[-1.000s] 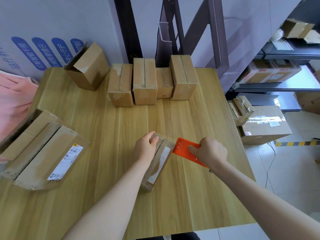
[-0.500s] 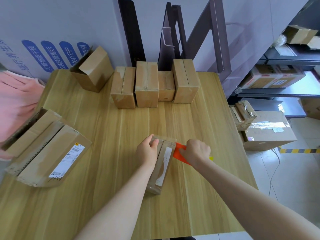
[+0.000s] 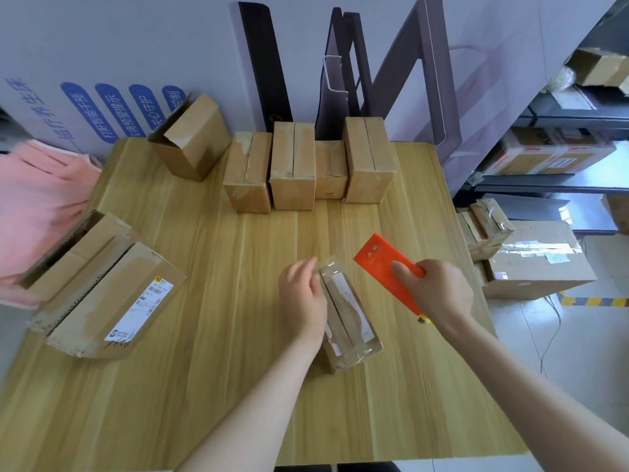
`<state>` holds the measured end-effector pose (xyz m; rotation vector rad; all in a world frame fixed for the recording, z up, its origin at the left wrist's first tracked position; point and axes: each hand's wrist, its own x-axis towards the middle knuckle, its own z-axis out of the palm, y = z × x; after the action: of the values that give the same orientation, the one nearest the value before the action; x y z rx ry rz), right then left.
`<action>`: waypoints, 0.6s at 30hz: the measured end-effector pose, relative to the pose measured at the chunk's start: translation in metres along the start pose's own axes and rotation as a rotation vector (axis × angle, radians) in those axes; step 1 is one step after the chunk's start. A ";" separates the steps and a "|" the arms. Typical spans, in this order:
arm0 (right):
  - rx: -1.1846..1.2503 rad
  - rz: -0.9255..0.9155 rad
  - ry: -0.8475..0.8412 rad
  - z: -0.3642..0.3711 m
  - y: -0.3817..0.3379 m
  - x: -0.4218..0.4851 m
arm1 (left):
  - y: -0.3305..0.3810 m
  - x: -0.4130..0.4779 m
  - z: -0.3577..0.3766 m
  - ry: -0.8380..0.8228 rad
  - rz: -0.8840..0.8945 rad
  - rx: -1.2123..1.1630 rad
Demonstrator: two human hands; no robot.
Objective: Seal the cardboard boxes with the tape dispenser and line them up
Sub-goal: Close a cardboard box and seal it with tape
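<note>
A small taped cardboard box (image 3: 350,321) with a white label lies on the wooden table (image 3: 211,369) in front of me. My left hand (image 3: 301,296) rests against its left side near the far end, fingers curved along it. My right hand (image 3: 439,289) grips an orange tape dispenser (image 3: 384,267), held just right of the box and clear of it, its flat orange face pointing away from me. A row of several closed boxes (image 3: 292,165) stands at the table's far edge.
An open box (image 3: 190,137) stands tilted at the far left. A large flat box (image 3: 102,284) with a shipping label lies at the left edge, beside pink fabric (image 3: 37,206). Right of the table, boxes (image 3: 534,260) sit on the floor and on shelves.
My right hand has lifted the orange dispenser off the box's far end and drawn it to the right. The box has turned slightly. My left hand stays at the box's side.
</note>
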<state>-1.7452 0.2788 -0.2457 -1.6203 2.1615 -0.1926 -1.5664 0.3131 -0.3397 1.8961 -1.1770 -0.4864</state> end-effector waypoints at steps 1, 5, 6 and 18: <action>0.020 -0.007 -0.007 -0.001 0.003 -0.005 | -0.002 0.002 0.001 -0.098 0.139 0.068; 0.077 -0.004 -0.019 -0.001 0.016 -0.021 | -0.001 0.017 0.009 -0.442 0.231 0.276; 0.082 -0.003 -0.023 0.000 0.020 -0.023 | -0.001 0.019 0.012 -0.458 0.207 0.315; 0.137 0.001 -0.007 0.005 0.043 -0.033 | 0.030 0.054 0.025 -0.721 0.245 0.784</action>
<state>-1.7736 0.3238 -0.2569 -1.5412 2.0950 -0.3268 -1.5738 0.2484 -0.3244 2.2246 -2.3042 -0.6596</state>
